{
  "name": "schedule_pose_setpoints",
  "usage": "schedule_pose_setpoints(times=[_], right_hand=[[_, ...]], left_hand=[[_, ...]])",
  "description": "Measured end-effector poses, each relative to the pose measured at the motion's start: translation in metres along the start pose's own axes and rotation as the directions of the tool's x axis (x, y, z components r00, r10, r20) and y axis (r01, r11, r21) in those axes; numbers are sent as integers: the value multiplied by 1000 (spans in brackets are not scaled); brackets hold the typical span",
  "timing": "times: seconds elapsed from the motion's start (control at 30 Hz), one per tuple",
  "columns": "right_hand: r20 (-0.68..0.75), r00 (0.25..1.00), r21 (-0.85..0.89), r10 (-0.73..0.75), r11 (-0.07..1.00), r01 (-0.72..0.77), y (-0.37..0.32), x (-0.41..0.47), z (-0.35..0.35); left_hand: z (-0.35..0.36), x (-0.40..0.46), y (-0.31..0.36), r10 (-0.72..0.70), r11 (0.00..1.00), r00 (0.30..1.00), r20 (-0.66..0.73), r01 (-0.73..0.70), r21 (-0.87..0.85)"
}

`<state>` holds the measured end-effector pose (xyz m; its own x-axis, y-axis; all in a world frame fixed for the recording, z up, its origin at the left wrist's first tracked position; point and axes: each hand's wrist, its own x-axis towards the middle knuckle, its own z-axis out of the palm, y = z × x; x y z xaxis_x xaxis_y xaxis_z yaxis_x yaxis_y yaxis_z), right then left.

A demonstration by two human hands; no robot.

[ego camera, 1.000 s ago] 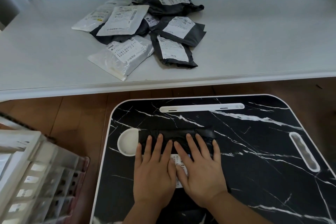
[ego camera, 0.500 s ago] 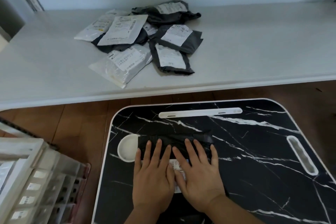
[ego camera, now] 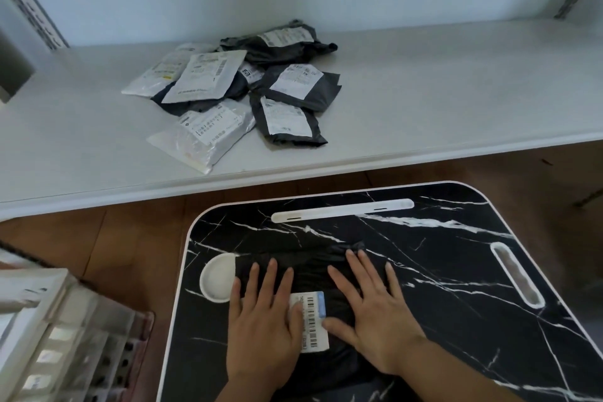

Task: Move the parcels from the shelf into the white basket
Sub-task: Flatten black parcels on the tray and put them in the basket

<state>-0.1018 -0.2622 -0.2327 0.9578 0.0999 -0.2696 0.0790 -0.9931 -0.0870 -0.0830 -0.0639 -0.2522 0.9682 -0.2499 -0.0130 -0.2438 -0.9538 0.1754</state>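
Your left hand [ego camera: 264, 320] and right hand [ego camera: 375, 313] lay flat, fingers straight, pressing the black parcel [ego camera: 313, 274] on the marble table [ego camera: 456, 271]; other parcels [ego camera: 235, 95] sat on the shelf [ego camera: 456, 91].

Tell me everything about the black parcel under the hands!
The black parcel is a soft, crinkly plastic mailer bag lying flat on the black marble-look table. A white label with barcodes and a blue edge sits on top. The left hand and right hand press flat on it, fingers spread, either side of the label. Its left edge covers part of the table's round white cup dish.
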Motion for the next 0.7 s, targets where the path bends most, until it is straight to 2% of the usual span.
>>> schedule_pose_setpoints(times=[0.07, 0.13, 0.2, 0.27, 0.3, 0.33, 0.4, 0.43, 0.47, 0.53, 0.6, 0.7], right_hand=[[70, 997, 17, 21, 1000, -23, -1, 2, 0], [49, 998, 54, 29, 998, -32, 0, 1, -11], [7, 1000, 107, -29, 994, 28, 2, 1, -15], [36, 997, 282, 63, 957, -70, -2, -9, -25], [-6, 990, 342, 143, 930, -132, -5, -14, -29], [-46, 967, 429, 252, 879, -209, -5, -19, -27], [23, 887, 635, 460, 679, -368, -11, -27, -32], [93, 856, 737, 509, 543, -403, -13, -29, -34], [160, 833, 820, 530, 398, -411, -12, -31, -38], [290, 801, 893, 524, 153, -423, -11, -38, -56], [372, 804, 908, 464, -3, -419, -1, -47, -69], [393, 852, 917, 347, -83, -390, -14, -52, -92]], left_hand=[[2, 1, -2, 6, 1000, 1000, -1, -6, -3], [1, 4, -2, -9, 1000, 1000, 27, 9, -11], [-3, 4, -1, -49, 999, 998, 39, 50, -16], [-26, 4, 3, -184, 977, 982, 35, 186, -103], [-37, 4, 4, -302, 935, 952, 56, 307, -178], [-47, 4, 5, -433, 853, 896, 101, 443, -276], [-62, 2, 0, -633, 581, 734, 248, 661, -474], [-65, 1, -3, -664, 428, 671, 332, 704, -566], [-69, -2, -4, -650, 297, 633, 421, 721, -626], [-79, -11, -8, -564, 128, 624, 541, 713, -689], [-93, -14, -7, -433, 108, 674, 599, 698, -708], [-126, -24, -24, -267, 125, 754, 600, 644, -755]])
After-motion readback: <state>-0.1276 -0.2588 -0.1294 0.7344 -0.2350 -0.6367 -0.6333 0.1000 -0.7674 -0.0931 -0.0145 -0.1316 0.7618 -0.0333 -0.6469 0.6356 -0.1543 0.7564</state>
